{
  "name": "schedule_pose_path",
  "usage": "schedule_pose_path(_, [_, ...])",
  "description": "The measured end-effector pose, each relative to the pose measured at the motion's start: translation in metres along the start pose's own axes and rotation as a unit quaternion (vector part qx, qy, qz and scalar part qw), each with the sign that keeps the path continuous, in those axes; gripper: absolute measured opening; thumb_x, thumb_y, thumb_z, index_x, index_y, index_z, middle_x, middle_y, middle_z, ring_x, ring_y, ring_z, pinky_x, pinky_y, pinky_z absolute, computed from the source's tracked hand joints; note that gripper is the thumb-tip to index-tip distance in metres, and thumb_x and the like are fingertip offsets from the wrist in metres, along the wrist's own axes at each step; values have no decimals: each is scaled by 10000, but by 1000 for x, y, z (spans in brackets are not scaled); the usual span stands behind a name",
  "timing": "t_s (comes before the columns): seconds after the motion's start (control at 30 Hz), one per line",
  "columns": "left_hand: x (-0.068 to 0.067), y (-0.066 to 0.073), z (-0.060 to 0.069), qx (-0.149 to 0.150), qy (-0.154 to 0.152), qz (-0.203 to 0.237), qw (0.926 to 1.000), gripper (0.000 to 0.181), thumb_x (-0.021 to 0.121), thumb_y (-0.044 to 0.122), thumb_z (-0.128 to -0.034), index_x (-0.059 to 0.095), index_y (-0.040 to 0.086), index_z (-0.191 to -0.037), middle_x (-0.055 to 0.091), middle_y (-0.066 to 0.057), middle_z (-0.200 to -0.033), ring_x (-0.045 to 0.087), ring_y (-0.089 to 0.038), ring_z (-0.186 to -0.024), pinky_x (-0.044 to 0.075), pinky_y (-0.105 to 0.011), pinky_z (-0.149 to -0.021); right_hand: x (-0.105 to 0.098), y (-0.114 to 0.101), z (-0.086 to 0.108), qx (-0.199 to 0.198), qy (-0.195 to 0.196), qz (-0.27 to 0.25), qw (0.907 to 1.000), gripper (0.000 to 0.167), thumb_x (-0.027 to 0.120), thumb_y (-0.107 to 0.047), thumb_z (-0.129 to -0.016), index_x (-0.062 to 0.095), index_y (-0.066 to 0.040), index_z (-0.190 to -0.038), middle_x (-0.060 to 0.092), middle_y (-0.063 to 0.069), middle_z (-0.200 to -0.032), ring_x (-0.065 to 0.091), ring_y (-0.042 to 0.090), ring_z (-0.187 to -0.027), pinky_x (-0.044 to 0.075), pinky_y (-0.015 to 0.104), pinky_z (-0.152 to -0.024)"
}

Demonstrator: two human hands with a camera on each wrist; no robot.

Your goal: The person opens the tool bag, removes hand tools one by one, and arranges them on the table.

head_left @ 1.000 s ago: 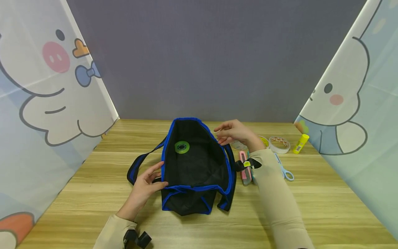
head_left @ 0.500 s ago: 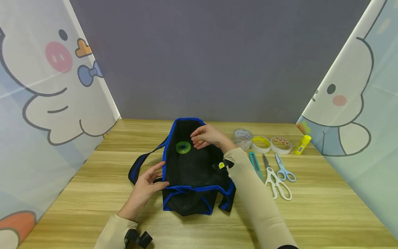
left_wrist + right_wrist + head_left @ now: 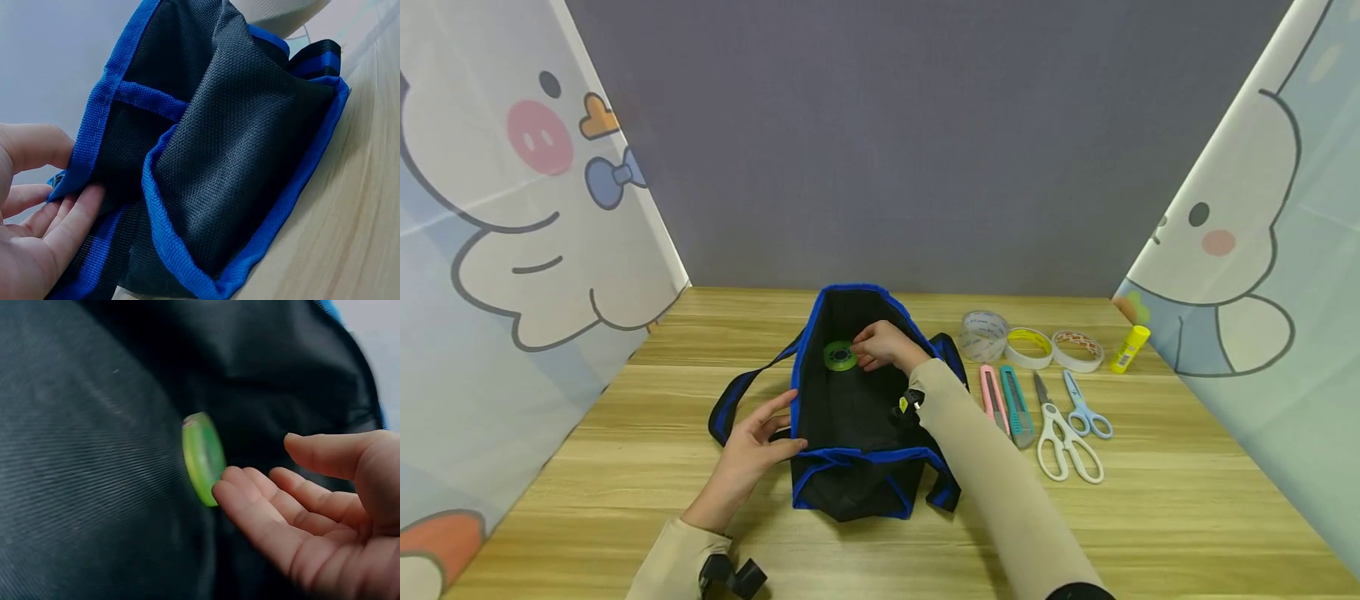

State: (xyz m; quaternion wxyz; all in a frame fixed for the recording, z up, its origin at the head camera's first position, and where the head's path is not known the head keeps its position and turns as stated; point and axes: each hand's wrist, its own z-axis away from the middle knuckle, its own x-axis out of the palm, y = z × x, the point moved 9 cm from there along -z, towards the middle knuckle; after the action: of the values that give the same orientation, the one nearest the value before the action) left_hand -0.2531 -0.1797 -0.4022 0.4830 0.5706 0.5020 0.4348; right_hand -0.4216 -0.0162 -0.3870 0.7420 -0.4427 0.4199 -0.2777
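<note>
A black fabric bag with blue trim [image 3: 850, 417] stands on the table with its mouth spread wide. My left hand [image 3: 748, 450] pinches the blue-edged rim at its near left corner; the left wrist view shows the thumb and fingers on either side of the cloth edge [image 3: 90, 134]. Inside the bag lies a green tape roll [image 3: 839, 356] with a dark centre. My right hand [image 3: 883, 343] reaches into the bag beside that roll. In the right wrist view, its fingertips [image 3: 230, 490] are at the edge of the roll [image 3: 203, 459], while the thumb stands apart.
Right of the bag lie a clear tape roll [image 3: 984, 336], two white tape rolls [image 3: 1030, 348], a pink cutter [image 3: 993, 398], a teal cutter [image 3: 1017, 408], white scissors [image 3: 1063, 442], blue scissors [image 3: 1082, 408] and a yellow glue stick [image 3: 1130, 348]. A grey panel [image 3: 887, 150] rises behind.
My right hand has moved left from outside the bag's right edge, over the rim and down beside the green tape roll. The left hand has stayed at the rim.
</note>
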Motion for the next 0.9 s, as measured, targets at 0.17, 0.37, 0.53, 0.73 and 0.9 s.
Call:
schedule_pose_path(0.17, [0,0,0,15,4,38,10000,720,657,-163,-813,385,-91,-1476,555,-305,-1242,621,-93,-1025,568,-267,-779,0,17,-12,246,287,-82,9993,376,618,-91,-985,570,111,-1299,648,291,-1135,680,365,-971,596,360,-748])
schedule_pose_path(0.37, [1,1,0,141,-44,51,9999,718,660,-167,-810,379,-110,-1469,559,-298,-1238,623,-91,-1024,571,-265,-776,-3,31,-18,464,439,-462,9969,315,633,-110,-979,621,138,-1173,657,220,-895,680,282,-743,602,355,-689])
schedule_pose_path(0.53, [1,3,0,214,-58,28,9997,714,662,-170,-806,382,-122,-1461,568,-266,-1235,625,-96,-1023,572,-263,-769,-2,36,-23,627,397,-747,9944,317,627,-98,-974,603,154,-1165,615,155,-737,639,200,-592,599,329,-629])
schedule_pose_path(0.73, [3,3,0,314,-153,35,9994,716,673,-159,-809,379,-125,-1460,571,-276,-1227,626,-109,-1036,573,-268,-772,0,38,-30,712,627,-621,9935,387,627,-140,-977,552,156,-1215,622,177,-717,644,207,-555,598,336,-601])
schedule_pose_path(0.9, [4,3,0,429,-179,42,9989,712,674,-168,-803,378,-141,-1450,591,-269,-1204,631,-100,-1025,575,-266,-761,1,40,-35,843,974,-282,9913,389,688,-208,-950,583,137,-1098,587,146,-616,592,190,-458,569,323,-497])
